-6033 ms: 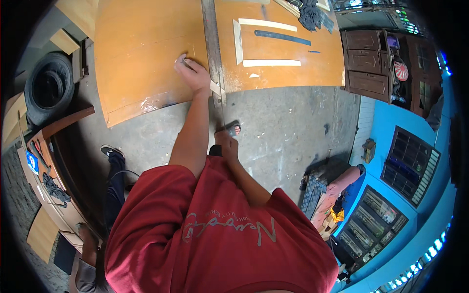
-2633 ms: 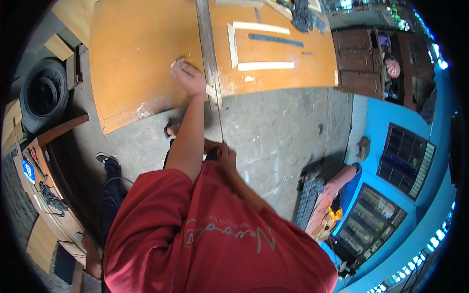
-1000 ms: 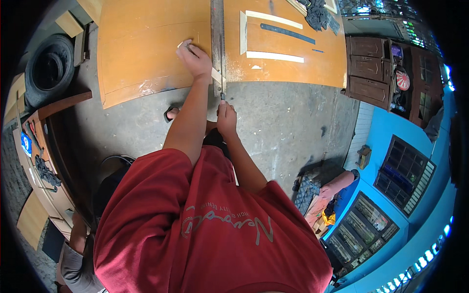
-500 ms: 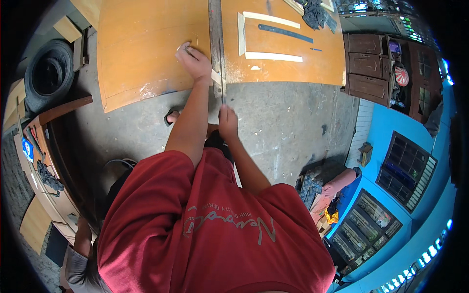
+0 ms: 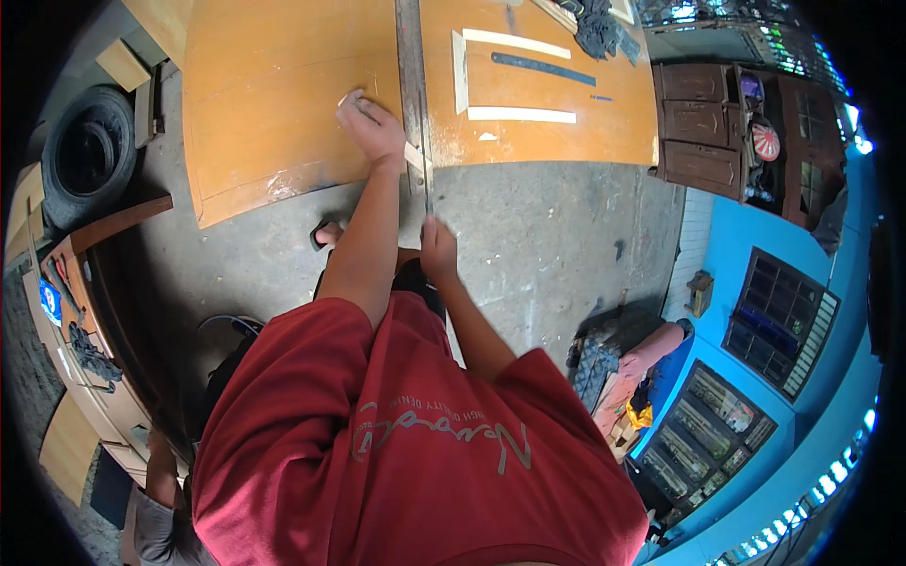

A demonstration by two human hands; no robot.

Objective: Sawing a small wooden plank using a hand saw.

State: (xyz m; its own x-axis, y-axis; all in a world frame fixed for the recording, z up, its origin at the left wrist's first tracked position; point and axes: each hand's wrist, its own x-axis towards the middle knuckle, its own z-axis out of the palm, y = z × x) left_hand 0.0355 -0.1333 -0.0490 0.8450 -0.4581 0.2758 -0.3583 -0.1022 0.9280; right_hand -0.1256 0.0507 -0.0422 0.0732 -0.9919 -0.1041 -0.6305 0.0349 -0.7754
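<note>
Right hand (image 5: pixel 439 250) nearer the board (image 5: pixel 283 113) than at first; grip narrow around thin tool (image 5: pixel 429 202); left grip (image 5: pixel 373 129) unclear; grey shirt lettering (image 5: pixel 442 433)

Orange tabletop (image 5: pixel 283 123) with short slat (image 5: pixel 416 157) at edge, pale strips (image 5: pixel 522 115), dark bar (image 5: pixel 545 69), grey cloth (image 5: pixel 596 30)

Free room right of right hand (image 5: pixel 439 251)

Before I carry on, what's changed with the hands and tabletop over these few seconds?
The right hand and the thin dark tool it grips have moved forward toward the orange tabletop; they were closest a second ago and have eased slightly back. No grip was visibly taken or released. The left hand stays at the tabletop; the pale strips lie as before.
</note>
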